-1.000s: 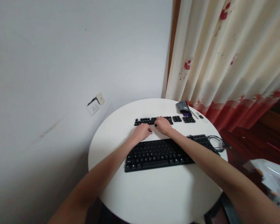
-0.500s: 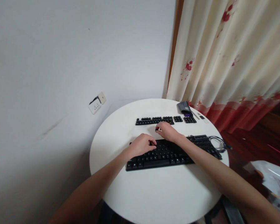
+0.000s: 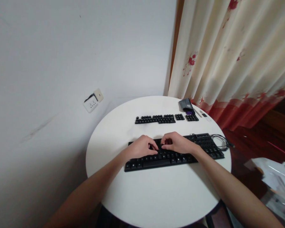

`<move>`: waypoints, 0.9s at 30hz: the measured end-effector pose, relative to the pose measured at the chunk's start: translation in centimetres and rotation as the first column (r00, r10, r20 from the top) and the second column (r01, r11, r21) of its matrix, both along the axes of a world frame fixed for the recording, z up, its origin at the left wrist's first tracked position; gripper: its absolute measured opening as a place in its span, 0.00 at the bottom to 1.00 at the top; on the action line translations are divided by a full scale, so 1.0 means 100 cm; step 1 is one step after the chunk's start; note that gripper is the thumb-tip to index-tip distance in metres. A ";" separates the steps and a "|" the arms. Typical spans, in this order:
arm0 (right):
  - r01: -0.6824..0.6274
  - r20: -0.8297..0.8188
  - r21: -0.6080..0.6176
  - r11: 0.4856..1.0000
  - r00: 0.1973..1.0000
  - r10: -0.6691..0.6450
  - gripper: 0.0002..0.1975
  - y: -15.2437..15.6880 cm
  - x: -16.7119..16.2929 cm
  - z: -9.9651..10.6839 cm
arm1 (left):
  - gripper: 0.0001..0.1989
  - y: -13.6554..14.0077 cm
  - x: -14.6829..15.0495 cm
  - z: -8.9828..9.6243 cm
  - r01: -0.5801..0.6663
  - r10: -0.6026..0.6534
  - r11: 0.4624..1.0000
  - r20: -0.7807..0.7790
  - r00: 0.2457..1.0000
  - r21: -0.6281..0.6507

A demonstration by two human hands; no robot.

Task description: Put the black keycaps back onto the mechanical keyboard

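A black keyboard (image 3: 156, 162) lies on the round white table, with both hands over its upper rows. My left hand (image 3: 141, 147) rests on the left half, thumb and forefinger curled nearly together; whatever is between the tips is too small to make out. Close to it on the right, my right hand (image 3: 177, 142) pinches a small black keycap (image 3: 161, 145) just over the keys. Behind the keyboard, loose black keycaps (image 3: 166, 119) stand in rows, with a small block of keycaps (image 3: 180, 117) and another block (image 3: 192, 117) to their right.
On the white table (image 3: 161, 193), a grey pouch (image 3: 185, 104) sits at the back right, with small items beside it. A coiled cable (image 3: 219, 141) lies at the keyboard's right end. The wall has a socket (image 3: 90, 104); a curtain (image 3: 211, 63) hangs behind. Plastic bags (image 3: 273, 177) lie at the lower right.
My right hand has moved from between the keycap rows and the keyboard down onto the keyboard, carrying the keycap. My left hand has stayed over the keys. The view has shifted slightly.
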State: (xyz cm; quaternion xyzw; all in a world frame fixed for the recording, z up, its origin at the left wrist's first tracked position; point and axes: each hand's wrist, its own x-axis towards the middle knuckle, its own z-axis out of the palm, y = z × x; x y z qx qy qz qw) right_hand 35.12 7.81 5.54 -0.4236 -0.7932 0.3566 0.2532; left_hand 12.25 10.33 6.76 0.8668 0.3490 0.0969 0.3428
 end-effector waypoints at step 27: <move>-0.134 0.214 0.102 0.986 0.971 0.109 0.03 -0.011 -0.010 0.004 | 0.07 -0.005 0.005 -0.001 0.074 -0.068 0.983 -0.041 0.997 0.167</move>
